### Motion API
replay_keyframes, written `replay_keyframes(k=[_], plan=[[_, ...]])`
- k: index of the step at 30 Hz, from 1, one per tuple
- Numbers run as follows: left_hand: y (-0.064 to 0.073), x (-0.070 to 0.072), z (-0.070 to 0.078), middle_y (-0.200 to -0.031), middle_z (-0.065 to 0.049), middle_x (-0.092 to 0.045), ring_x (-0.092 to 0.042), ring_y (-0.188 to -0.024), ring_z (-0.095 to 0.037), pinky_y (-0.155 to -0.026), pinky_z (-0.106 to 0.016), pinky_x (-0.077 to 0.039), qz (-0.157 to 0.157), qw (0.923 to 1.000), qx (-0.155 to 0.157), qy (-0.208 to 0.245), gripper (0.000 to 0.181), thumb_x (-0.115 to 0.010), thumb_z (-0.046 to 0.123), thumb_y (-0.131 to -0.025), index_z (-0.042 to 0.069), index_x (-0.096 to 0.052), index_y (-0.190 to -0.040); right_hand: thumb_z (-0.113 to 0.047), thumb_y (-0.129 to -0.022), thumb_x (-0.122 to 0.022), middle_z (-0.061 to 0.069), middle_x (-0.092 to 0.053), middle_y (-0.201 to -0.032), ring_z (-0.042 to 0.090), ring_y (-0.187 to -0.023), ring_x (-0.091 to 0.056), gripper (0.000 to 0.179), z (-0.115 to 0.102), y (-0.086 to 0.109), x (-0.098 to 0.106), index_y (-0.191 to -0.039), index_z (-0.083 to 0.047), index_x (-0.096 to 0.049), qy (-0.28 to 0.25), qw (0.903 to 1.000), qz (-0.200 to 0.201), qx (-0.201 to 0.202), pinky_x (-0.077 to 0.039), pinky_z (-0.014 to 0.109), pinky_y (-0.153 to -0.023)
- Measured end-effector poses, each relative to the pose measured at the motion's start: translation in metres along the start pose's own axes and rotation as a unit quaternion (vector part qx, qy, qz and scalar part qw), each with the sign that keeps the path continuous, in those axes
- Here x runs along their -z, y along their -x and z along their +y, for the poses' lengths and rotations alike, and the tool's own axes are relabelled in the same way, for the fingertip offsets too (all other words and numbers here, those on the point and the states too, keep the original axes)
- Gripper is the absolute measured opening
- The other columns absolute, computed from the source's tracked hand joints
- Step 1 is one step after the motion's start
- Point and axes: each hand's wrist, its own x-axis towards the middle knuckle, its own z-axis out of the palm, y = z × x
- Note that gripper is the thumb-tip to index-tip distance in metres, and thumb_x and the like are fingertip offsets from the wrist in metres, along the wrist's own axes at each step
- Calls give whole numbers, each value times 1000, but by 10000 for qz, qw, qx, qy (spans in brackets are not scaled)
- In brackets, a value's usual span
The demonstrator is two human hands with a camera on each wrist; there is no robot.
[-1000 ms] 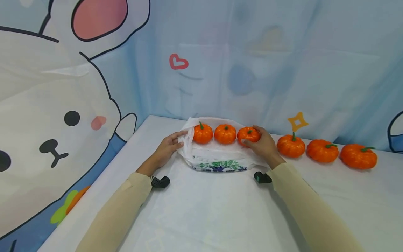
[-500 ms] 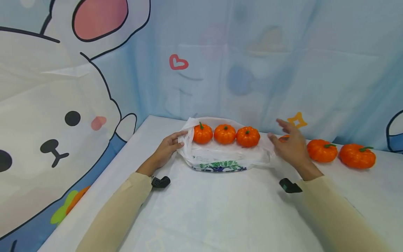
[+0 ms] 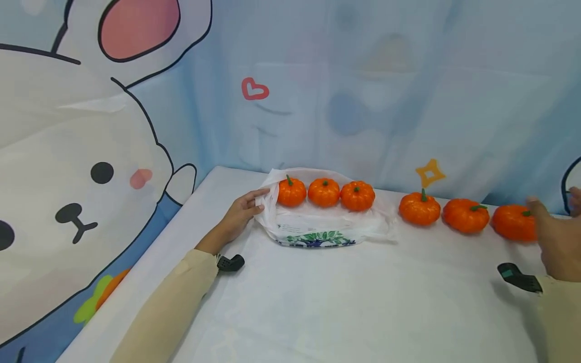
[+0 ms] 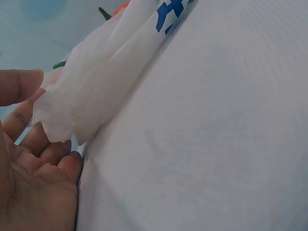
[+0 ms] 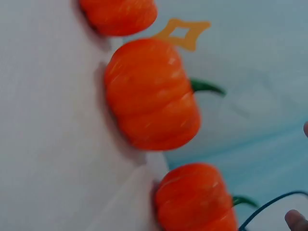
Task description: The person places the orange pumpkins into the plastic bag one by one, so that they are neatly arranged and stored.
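Note:
A white plastic bag (image 3: pixel 327 224) with a green and blue print lies on its side at the back of the table. Three small orange pumpkins with green stems sit in its mouth: a left one (image 3: pixel 292 192), a middle one (image 3: pixel 324 192) and a right one (image 3: pixel 357 195). My left hand (image 3: pixel 237 217) grips the bag's left edge, the plastic (image 4: pixel 82 101) between thumb and fingers. At the far right my right hand (image 3: pixel 560 242) is spread beside the rightmost loose pumpkin (image 3: pixel 513 223), overlapping its right side in the head view. Nothing is in that hand.
Two more loose pumpkins stand in the same row, one (image 3: pixel 419 208) right of the bag and another (image 3: pixel 465 216) beyond it. Behind the white-covered table (image 3: pixel 345 302) hangs a blue cartoon curtain (image 3: pixel 363 101).
My right hand has let go of the right pumpkin in the bag and swept right, past the loose pumpkins to the last one. My left hand has kept its place on the bag.

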Motion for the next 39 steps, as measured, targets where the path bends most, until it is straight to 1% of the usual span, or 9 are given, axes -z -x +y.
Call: replay_keyframes(k=[5,9,11,13,18,25,31,35,39], plan=[[6,5,-1,-159,-13,-33,-38,-141,-30,-100,-17,-46,39,9999,4,100,51,-51,4,-100,6,-39,-150,-45,-99,-46,-3,-1,-168,21,-155,-3,71,15,-17,-13,-157,-38,-4,-192,9983,-425,-350,-16,42,-122],[7,6,-2,-159,-14,-33,-38,-142,-30,-98,-14,-46,51,9999,9,108,51,-51,3,-100,5,-39,-150,-45,-99,-46,1,3,-168,27,-155,-5,75,33,-34,-20,-157,-37,1,-148,9948,-712,-712,-18,46,-121],[8,7,-1,-159,-13,-33,-38,-142,-30,-98,-14,-46,37,10000,20,84,51,-51,4,-100,6,-39,-150,-45,-99,-47,3,3,-168,28,-154,-6,76,39,-39,-22,-157,-36,1,-164,9933,-811,-805,-18,46,-121],[8,7,-1,-159,-13,-33,-38,-142,-30,-99,-15,-46,27,10000,14,58,51,-51,5,-100,6,-39,-150,-44,-99,-48,6,2,-168,30,-154,-7,77,41,-38,-22,-158,-34,1,-125,9922,-932,-822,-19,46,-121],[8,7,1,-161,-10,-31,-38,-142,-27,-100,-15,-46,40,10000,28,-3,50,-51,6,-100,8,-40,-149,-45,-98,-51,13,4,-166,38,-152,-6,84,47,-35,-22,-159,-26,3,122,9904,-1197,-684,-17,50,-121],[5,5,1,-161,-9,-30,-38,-142,-26,-100,-16,-46,-3,10000,34,-4,51,-51,5,-100,8,-40,-150,-41,-98,-49,18,0,-165,40,-152,-9,82,52,-34,-23,-160,-17,0,338,9920,-1120,-466,-17,52,-121],[3,3,1,-159,-11,-33,-40,-140,-27,-98,-15,-47,-11,10000,9,31,50,-51,4,-100,7,-40,-149,-34,-100,-49,21,-2,-165,40,-151,-10,79,55,-34,-22,-159,-10,-1,534,9918,-1124,-291,-17,52,-121],[0,2,0,-159,-11,-34,-42,-138,-27,-98,-16,-48,-46,10000,-30,72,51,-51,4,-100,7,-40,-149,-30,-100,-48,20,-2,-165,40,-151,-11,78,60,-37,-21,-159,-9,-1,630,9912,-1132,-259,-18,52,-120],[-1,1,-1,-159,-11,-34,-45,-135,-24,-98,-16,-48,-62,9999,-52,138,51,-51,3,-100,8,-40,-149,-32,-100,-49,20,-1,-165,41,-151,-10,79,64,-41,-22,-158,-9,-1,634,9907,-1164,-308,-18,51,-120]])
